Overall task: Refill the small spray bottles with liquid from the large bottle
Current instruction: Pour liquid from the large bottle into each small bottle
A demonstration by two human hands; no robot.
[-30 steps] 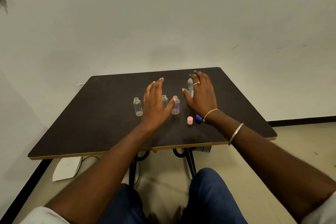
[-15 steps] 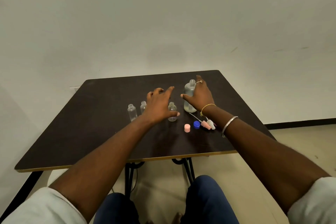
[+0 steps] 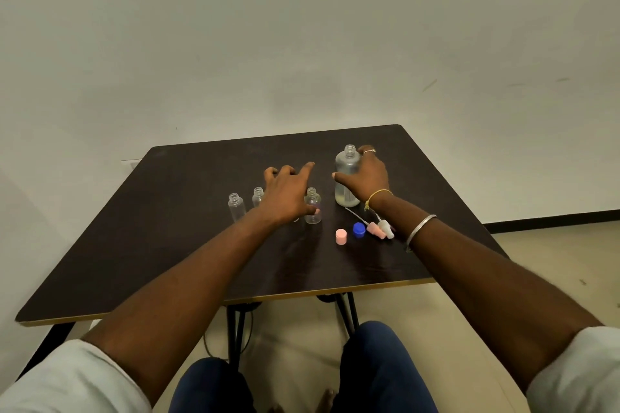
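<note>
My right hand [image 3: 365,178] is wrapped round the large bottle [image 3: 345,174], thumb across its near side and fingers behind it, with a ring [image 3: 369,151] showing beside the neck. The bottle stands upright and uncapped on the dark table [image 3: 151,245], right of centre, with a shallow layer of liquid at its bottom. My left hand [image 3: 285,194] hangs loose over the row of small bottles and grasps nothing that I can see: the index finger points forward, the other fingers are bent, and the thumb tip lies at the lower side of the right small bottle [image 3: 312,204]. I cannot tell whether the thumb touches it. That bottle stands open between my 2 hands, near the large bottle. 2 more open small bottles stand left of my hand, the far-left small bottle [image 3: 235,206] and the middle small bottle [image 3: 257,195], which my knuckles partly hide. In front of the large bottle, near my right wrist, lie a pink cap [image 3: 341,236], a blue cap [image 3: 359,230], and 2 spray heads side by side, a pink spray head [image 3: 373,229] and a white spray head [image 3: 385,228], their thin tubes pointing toward the large bottle.
</note>
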